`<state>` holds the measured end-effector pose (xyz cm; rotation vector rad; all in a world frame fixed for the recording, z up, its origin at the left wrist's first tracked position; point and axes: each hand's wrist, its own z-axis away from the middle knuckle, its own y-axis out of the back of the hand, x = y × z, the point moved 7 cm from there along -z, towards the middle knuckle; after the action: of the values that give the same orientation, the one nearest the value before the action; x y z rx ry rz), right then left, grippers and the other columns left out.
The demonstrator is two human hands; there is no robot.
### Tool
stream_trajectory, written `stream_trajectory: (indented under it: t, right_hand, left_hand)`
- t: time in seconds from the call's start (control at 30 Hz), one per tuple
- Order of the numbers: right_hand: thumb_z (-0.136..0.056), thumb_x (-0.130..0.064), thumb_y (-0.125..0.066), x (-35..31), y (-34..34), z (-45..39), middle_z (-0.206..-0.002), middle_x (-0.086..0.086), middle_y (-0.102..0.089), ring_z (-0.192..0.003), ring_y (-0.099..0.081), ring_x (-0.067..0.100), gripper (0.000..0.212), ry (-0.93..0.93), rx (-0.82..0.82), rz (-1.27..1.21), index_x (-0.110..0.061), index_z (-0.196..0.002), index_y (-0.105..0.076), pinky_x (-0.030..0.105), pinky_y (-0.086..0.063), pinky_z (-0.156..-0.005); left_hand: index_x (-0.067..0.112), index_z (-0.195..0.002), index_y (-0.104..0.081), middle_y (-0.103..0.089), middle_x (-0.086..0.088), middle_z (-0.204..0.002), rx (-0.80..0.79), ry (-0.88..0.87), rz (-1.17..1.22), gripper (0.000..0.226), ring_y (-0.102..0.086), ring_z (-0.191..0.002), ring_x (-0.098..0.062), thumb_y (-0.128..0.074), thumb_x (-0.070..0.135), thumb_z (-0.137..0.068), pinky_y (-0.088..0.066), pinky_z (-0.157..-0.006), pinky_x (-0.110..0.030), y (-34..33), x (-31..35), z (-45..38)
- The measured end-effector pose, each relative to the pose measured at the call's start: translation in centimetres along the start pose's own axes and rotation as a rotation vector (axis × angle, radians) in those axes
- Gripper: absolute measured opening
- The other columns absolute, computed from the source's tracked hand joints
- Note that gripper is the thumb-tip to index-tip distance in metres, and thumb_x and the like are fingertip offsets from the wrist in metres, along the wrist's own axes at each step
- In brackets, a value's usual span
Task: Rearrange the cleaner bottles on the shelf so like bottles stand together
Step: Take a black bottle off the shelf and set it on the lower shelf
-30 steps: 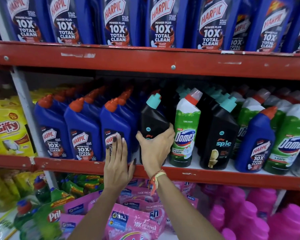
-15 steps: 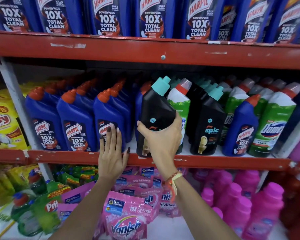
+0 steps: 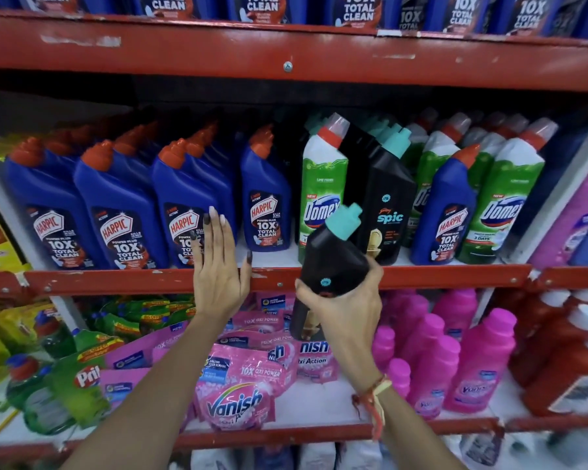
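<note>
Gripping black bottle [image 3: 333,262]: right hand [image 3: 348,308] | left hand [image 3: 219,266] flat, fingers spread | red shelf edge [image 3: 455,276]

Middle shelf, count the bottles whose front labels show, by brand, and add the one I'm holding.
Harpic bottles: 5
Domex bottles: 3, one half hidden
Spic bottles: 2, counting the held black bottle in the right hand
Total: 10
</note>
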<state>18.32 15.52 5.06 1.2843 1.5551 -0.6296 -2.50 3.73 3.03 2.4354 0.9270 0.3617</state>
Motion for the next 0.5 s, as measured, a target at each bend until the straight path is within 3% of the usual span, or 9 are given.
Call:
stream_trajectory:
  t: [0.17, 0.33, 0.5]
  right_hand:
    - [-0.051, -0.033, -0.091, 6.5, -1.7, 1.4, -0.101, -0.006, -0.053, -0.095, -0.059, 0.019, 0.094, -0.108, -0.06, 0.118, -0.018, -0.126, -0.038, 0.035, -0.055, -0.083]
    - [-0.046, -0.031, -0.093, 12.8, -3.4, 2.3, -0.101, 0.0, -0.057, -0.096, -0.064, 0.025, 0.086, -0.232, -0.119, 0.19, -0.023, -0.106, -0.032, 0.04, -0.058, -0.082]
    - [-0.043, -0.027, -0.094, 17.2, -4.5, 3.2, -0.106, 0.01, -0.058, -0.102, -0.06, 0.03, 0.087, -0.321, -0.158, 0.235, -0.022, -0.102, -0.03, 0.046, -0.058, -0.083]
  left_hand:
    - [-0.002, -0.157, -0.008, -0.003, -0.018, -0.166, -0.011, -0.009, -0.053, 0.072, -0.006, -0.154, -0.029, -0.018, 0.046, -0.105, -0.002, -0.125, -0.048, -0.7, 0.0, -0.2]
    - [0.0, -0.157, -0.007, 0.001, -0.015, -0.165, 0.005, -0.006, -0.083, 0.071, -0.005, -0.154, -0.029, -0.019, 0.046, -0.105, 0.005, -0.124, -0.044, -0.7, 0.0, -0.4]
    - [0.002, -0.158, -0.003, 0.002, -0.014, -0.165, 0.005, -0.009, -0.082, 0.071, 0.004, -0.154, -0.023, -0.012, 0.05, -0.106, -0.001, -0.124, -0.047, -0.8, -0.1, -0.2]
